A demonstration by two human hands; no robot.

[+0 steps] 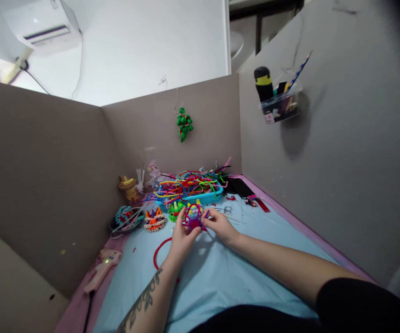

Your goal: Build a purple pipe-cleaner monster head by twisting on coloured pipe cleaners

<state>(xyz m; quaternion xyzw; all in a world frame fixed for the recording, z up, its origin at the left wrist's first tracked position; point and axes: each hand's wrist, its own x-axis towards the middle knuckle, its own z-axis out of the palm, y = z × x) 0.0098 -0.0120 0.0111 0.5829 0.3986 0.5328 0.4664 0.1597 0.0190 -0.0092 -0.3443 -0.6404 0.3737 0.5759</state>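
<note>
My left hand (182, 239) and my right hand (220, 225) meet over the light blue mat (221, 273). Between them they grip a small pipe-cleaner figure (193, 218) in purple, pink and yellow. The left fingers curl round its lower left side. The right fingers pinch a purple strand at its right edge. A red pipe cleaner (159, 252) lies bent in an arc on the mat just under my left wrist.
A blue tray (205, 197) heaped with coloured pipe cleaners stands behind the hands. Finished figures, orange (154, 220) and green (174, 211), sit to the left beside a dark bowl (125, 220). A glue gun (101, 269) lies at the left edge. Scissors (225, 210), grey partition walls, a hanging green figure (184, 123).
</note>
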